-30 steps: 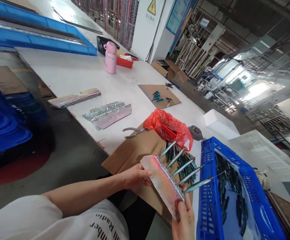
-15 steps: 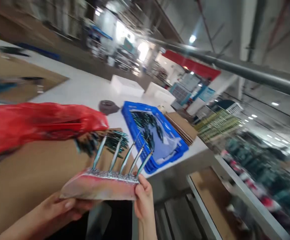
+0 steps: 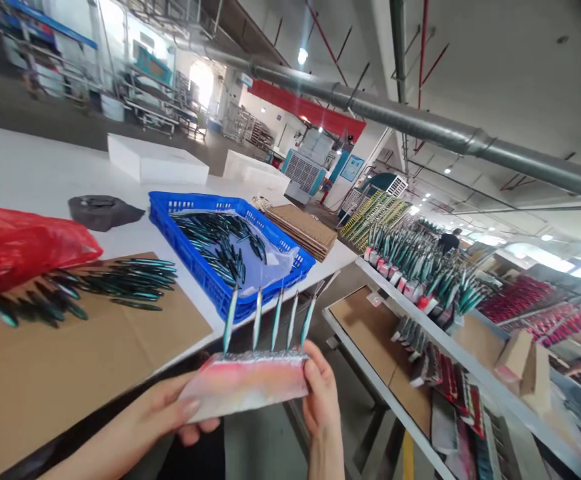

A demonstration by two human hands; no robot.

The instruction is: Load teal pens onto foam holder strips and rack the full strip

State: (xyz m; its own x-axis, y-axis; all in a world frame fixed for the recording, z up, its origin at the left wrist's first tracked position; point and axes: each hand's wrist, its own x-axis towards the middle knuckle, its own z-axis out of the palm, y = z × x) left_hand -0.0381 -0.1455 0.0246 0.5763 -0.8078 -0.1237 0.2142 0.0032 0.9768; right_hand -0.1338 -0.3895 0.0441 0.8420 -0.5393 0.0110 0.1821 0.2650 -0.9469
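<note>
A pinkish-white block [image 3: 255,387] with a silvery top edge is held up in front of me. Several slim teal-and-silver fish-shaped pieces [image 3: 276,321] stand upright in a row along that edge. My left hand [image 3: 175,407] grips the block's left end, thumb in front and fingers beneath. At the right end, my right hand [image 3: 320,387] pinches the block near the last upright piece. Behind it, a blue basket [image 3: 210,283] holds many dark, shiny slim pieces [image 3: 220,243]. More such pieces [image 3: 135,280] lie on brown cardboard [image 3: 95,347] at the left.
A red plastic bag [image 3: 30,243] and a grey cloth-like item [image 3: 103,212] lie on the white table [image 3: 0,157]. White foam blocks [image 3: 157,163] and stacked cardboard [image 3: 300,230] stand farther back. At right, a rack [image 3: 450,363] carries rows of similar pieces. A person [image 3: 450,241] is far off.
The view has swung to the right, showing more of the rack. Table items now appear farther left. Both hands still hold the block, which sits farther right in view.
</note>
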